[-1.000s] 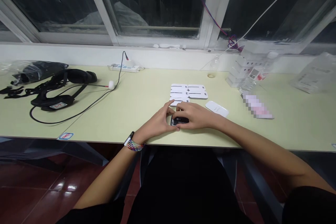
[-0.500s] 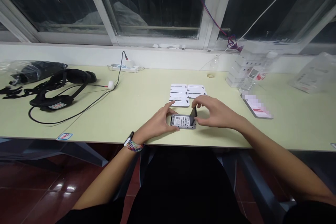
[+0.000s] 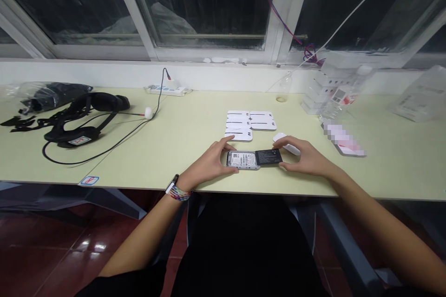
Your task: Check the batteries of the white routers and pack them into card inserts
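A small grey device [image 3: 242,159] with a white label lies open-side up near the front edge of the pale table [image 3: 181,139]. My left hand [image 3: 211,164] pinches its left end between thumb and fingers. A flat black battery [image 3: 268,156] lies just right of the device, and my right hand [image 3: 302,158] grips it by its right end. A white cover [image 3: 286,143] rests on the table just behind my right hand.
Several white flat devices [image 3: 250,124] lie in rows behind my hands. A black head strap with cable [image 3: 81,118] and a plastic bag sit at the left, a power strip [image 3: 168,89] at the back, stacked boxes and a bottle [image 3: 336,95] at the right.
My right hand lifted the black battery out of the grey device and laid it flat on the table to the right. My left hand stayed on the device.
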{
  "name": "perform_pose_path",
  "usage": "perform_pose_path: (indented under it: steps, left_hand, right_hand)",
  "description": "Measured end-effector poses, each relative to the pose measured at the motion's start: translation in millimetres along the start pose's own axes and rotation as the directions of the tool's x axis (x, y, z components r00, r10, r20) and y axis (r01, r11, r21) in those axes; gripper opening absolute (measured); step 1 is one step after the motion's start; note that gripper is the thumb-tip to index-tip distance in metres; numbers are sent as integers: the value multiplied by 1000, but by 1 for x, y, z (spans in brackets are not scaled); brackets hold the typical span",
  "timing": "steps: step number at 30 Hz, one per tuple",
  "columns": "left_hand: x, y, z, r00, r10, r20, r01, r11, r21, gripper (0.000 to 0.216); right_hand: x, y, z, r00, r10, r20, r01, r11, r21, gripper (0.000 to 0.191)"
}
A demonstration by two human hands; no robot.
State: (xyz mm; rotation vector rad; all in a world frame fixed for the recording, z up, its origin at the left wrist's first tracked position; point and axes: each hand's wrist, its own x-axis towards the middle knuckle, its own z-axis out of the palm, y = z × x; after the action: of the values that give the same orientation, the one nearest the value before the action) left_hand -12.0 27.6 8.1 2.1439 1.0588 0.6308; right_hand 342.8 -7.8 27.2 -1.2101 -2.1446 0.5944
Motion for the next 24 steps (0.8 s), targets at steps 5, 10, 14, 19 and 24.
perform_pose_path:
  steps: [5,10,14,19,24]
  left_hand:
    - [0,1,0,1000,-5,1,5,1000,5,100]
    - [1,2,0,1000,-3,2,3,1000,6,99]
    - [1,4,-1,1000,0,3,0,1000,4,99]
    - [1,5,-1,1000,6,-5,-6,1000,0,98]
    - [1,5,-1,1000,-2,-4,2,1000,-2,97]
  right_hand:
    - [-1,-1,1,1000,-5,9,5,1000,-8,40]
    - [-1,-1,1,1000,-7,14,7,1000,-13,40]
    - [-2,-1,1,1000,-12,17,12,1000,-18,41]
    - [-1,-1,1,1000,-13,22,13,1000,-21,40]
    - [-2,-1,1,1000,-9,27,9,1000,-11,39]
